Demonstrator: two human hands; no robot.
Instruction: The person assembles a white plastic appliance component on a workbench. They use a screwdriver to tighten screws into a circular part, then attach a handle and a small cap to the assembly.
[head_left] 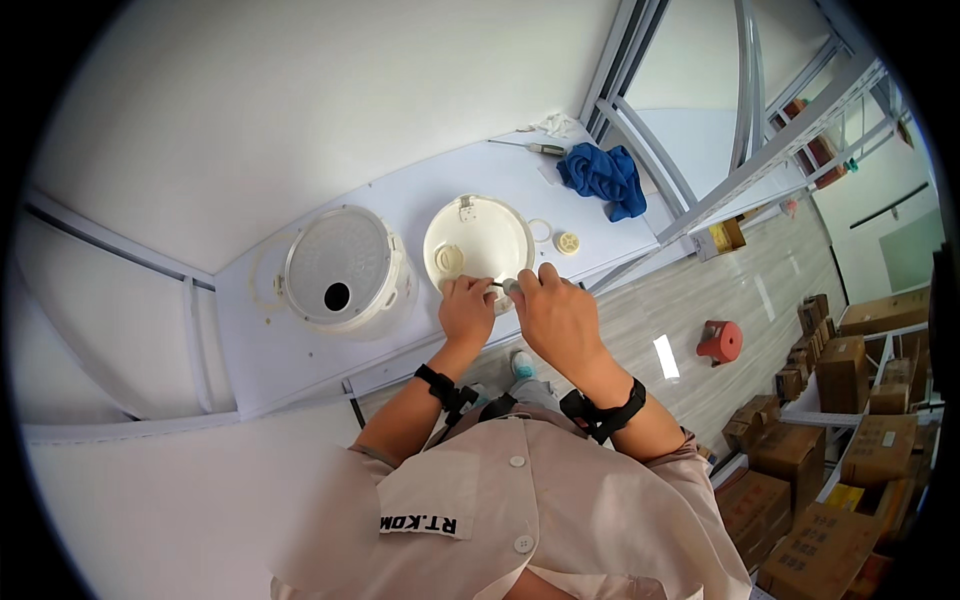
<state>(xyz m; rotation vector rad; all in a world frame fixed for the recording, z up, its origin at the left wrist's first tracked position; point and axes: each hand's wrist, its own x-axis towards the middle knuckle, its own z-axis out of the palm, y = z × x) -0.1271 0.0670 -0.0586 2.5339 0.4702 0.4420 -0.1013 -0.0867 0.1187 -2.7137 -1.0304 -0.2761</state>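
A white round tub (512,232) stands on the table in front of me, with a cream round cap (449,261) in it, toward its left side. At its near rim my right hand (558,312) is closed round the greenish-grey handle of a screwdriver (512,286), whose short dark shaft points left. My left hand (467,310) is closed beside the shaft's end, fingertips bunched at the rim; what they pinch is hidden. Left of the tub stands a white bucket (375,310) with a translucent grey lid (340,250) that has a dark round hole.
Right of the tub lie a thin cream ring (541,230) and a yellowish spoked cap (567,243). Farther back are a second screwdriver (546,149), a blue cloth (605,178) and white tissue (556,124). A red stool (720,342) and shelves of cardboard boxes (790,455) are to the right.
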